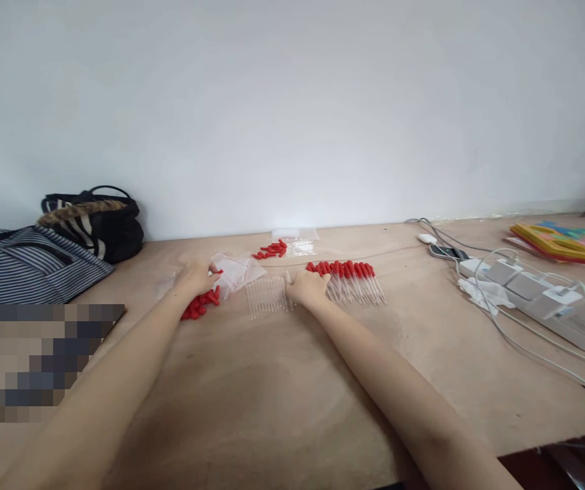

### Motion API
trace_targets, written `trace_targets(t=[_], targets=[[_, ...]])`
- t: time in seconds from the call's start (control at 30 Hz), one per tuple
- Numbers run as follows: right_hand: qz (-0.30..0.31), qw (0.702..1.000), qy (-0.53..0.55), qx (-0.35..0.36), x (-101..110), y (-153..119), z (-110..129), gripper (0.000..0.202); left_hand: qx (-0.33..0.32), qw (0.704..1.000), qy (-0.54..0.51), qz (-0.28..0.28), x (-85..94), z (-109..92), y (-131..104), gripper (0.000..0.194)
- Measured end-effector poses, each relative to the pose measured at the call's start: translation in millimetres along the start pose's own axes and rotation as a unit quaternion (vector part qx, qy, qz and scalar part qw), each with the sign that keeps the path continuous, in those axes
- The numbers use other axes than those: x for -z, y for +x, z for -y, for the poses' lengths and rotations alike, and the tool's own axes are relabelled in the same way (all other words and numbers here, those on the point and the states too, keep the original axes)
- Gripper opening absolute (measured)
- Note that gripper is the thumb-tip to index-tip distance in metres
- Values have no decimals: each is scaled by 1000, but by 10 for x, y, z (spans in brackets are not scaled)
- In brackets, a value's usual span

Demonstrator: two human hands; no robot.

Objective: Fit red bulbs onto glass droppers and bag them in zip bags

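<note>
Head cam: right hand [308, 287] has its fingers at the row of thin clear plastic sticks [267, 297], left hand [197, 278] pinching a small red piece [219, 272] over the left pile. Red-topped sticks [351, 280] sit just right, more red bits [270, 250] far.

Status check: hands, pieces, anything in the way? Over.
Left hand at red pieces, one by its fingertips. Right hand at clear sticks, grip unclear. Red-tipped sticks rowed beside it. Clear bag between hands, possibly in the way.
</note>
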State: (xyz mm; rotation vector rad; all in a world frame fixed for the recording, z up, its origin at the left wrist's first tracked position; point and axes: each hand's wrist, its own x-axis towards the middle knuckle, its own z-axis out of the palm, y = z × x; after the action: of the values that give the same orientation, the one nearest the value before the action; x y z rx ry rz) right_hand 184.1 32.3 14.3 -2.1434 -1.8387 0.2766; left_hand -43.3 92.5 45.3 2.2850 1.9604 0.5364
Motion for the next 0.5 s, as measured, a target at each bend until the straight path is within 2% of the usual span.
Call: trace_targets(t=[0.1, 0.17, 0.3, 0.4, 0.5], targets=[[-19, 999, 5, 29, 92, -111, -129, 29, -40, 999, 0, -23, -39, -223, -270, 11], [-44, 996, 14, 75, 137, -232, -293, 26, -125, 989, -76, -7, -139, -404, -565, 14], [-126, 957, 40, 259, 135, -535, -728, 18, -187, 966, -170, 58, -386, -712, -1124, 13], [-137, 924, 41, 355, 100, -733, -985, 16, -205, 955, -206, 61, -504, -824, -1286, 13], [-136, 913, 57, 380, 84, -862, -1064, 14, -210, 950, -226, 57, -561, -844, -1281, 14]])
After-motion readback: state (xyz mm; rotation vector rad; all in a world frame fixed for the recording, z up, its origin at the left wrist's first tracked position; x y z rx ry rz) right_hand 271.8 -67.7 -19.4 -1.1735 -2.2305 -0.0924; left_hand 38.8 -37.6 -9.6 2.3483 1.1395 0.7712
